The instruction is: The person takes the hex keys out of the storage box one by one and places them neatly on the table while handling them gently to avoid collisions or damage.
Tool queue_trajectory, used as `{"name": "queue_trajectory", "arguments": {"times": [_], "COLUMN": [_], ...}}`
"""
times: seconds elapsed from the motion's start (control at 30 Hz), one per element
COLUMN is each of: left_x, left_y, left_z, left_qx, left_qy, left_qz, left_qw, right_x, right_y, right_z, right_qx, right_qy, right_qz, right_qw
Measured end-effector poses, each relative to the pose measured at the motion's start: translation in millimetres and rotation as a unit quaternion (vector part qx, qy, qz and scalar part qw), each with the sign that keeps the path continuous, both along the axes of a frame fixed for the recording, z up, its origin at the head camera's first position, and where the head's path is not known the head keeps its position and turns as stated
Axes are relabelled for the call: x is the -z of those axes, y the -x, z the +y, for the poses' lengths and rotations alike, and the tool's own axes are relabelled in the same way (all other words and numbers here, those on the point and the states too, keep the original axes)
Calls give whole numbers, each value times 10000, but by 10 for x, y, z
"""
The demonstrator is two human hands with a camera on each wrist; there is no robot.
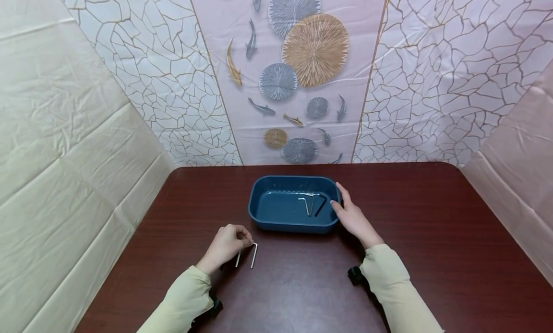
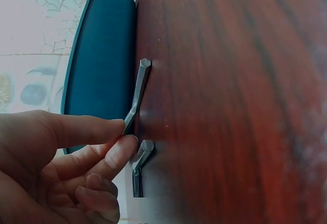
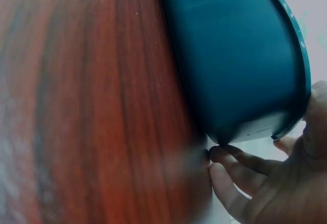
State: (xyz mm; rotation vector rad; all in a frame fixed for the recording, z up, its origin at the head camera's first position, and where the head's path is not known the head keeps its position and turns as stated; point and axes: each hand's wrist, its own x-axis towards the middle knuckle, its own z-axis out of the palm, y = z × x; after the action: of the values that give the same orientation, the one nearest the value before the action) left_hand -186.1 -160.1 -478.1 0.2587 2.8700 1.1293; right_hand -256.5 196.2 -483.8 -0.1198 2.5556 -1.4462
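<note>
My left hand (image 1: 228, 246) is in front of the tray's left part, thumb and fingertip pinching the end of a silver hex key (image 2: 140, 81). A second silver hex key (image 2: 145, 152) lies on the table beside those fingers, partly behind them in the head view. With the right hand (image 1: 353, 221) I hold the right end of a blue rectangular tray (image 1: 276, 226), thumb at the rim and the other fingers along the outside wall. Inside the tray, toward its right side, lie two silver hex keys (image 1: 310, 206) and a black hex key (image 1: 320, 206).
The dark red-brown wooden table (image 1: 294, 294) has rounded far corners. Behind it hangs a patterned cloth backdrop (image 1: 298, 107), and pale cloth walls (image 1: 86, 146) close off both sides. A dark wrist device (image 1: 356, 275) sits under the right sleeve.
</note>
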Motion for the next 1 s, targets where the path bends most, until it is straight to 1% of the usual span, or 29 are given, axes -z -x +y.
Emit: {"name": "queue_trajectory", "arguments": {"times": [0.17, 0.3, 0.4, 0.57, 0.73, 0.87, 1.0], "left_x": [-4, -10, -13, -14, -19, -22, -23], "left_y": [6, 21, 36, 56, 72, 73, 61], "left_z": [3, 8, 12, 18, 26, 26, 23], "left_qx": [82, 135, 113, 193, 247, 259, 303], "left_qy": [91, 236, 318, 460, 597, 644, 591], "left_qz": [82, 81, 41, 159, 202, 184, 121], "left_qw": [9999, 9996, 9994, 9986, 9977, 9974, 9977], "right_x": [-23, -27, -30, -38, -21, -2, 5], "right_y": [-11, -15, -19, -24, -10, 1, 4], "right_z": [-6, -8, -10, -6, 2, 5, 5], "right_qx": [14, 19, 14, 20, 17, 2, -2], "right_qy": [-19, -22, -34, -33, 5, 38, 49], "right_qz": [-21, -58, -64, -92, -135, -129, -120], "right_qw": [10000, 10000, 10000, 10000, 9999, 9999, 9999]}}
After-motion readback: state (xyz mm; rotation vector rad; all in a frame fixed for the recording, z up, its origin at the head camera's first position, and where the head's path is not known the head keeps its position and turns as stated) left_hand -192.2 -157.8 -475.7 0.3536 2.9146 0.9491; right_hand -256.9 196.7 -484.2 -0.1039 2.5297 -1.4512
